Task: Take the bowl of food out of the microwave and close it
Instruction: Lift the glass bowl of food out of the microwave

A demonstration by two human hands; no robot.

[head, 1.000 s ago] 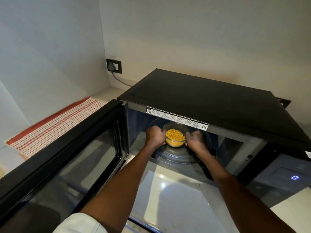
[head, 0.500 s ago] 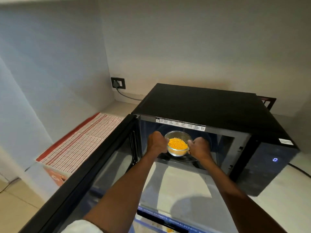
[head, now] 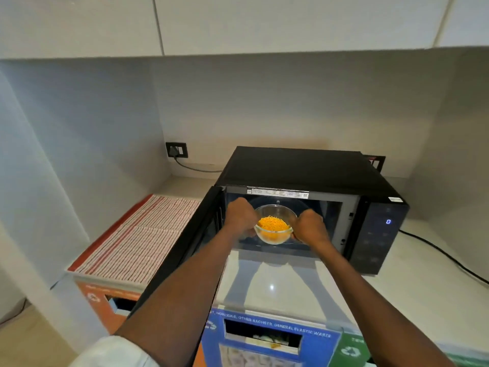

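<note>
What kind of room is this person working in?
Probably an office pantry or shared kitchenette: a black microwave sits on a pale counter in a wall niche, with labelled recycling bins below.

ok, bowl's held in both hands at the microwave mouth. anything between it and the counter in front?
Nothing visible. The left hand and right hand grip the glass bowl at the microwave opening. The door is swung open to the left, clear of the way out, and the white counter in front is bare.
</note>
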